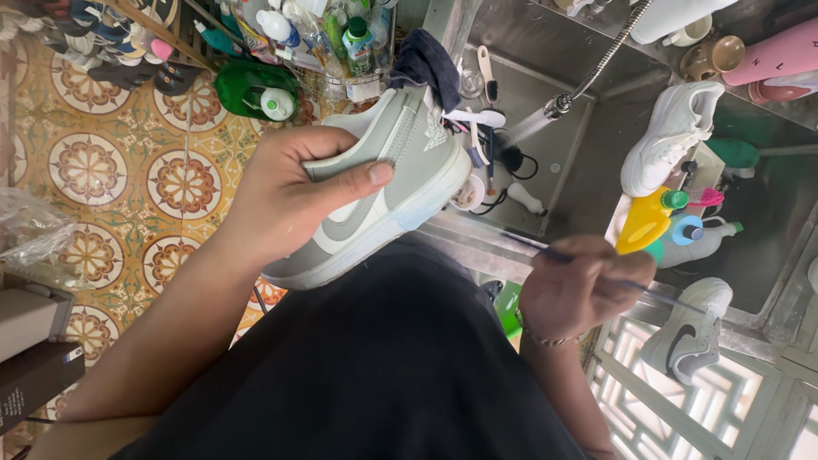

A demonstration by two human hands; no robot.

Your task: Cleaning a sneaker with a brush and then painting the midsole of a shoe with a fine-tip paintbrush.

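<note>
Left hand (285, 200) clamped on grey-green sneaker (383, 187), held on its side above lap, toe toward steel sink (562, 162). Right hand (584, 285) closed on thin brush (545, 251) at sink edge. White sneaker (673, 136) on bench; yellow bottle (643, 223) beside.

Hands: two, a left hand (281, 192) and a right hand (584, 285).
Sneakers: three, one grey-green sneaker (383, 183), one white sneaker (673, 136), one white sneaker with a dark stripe (690, 332).
Thin brushes: one thin brush (545, 251).
Yellow bottles: one yellow bottle (643, 221).
Mugs: one brown mug (714, 56).
</note>
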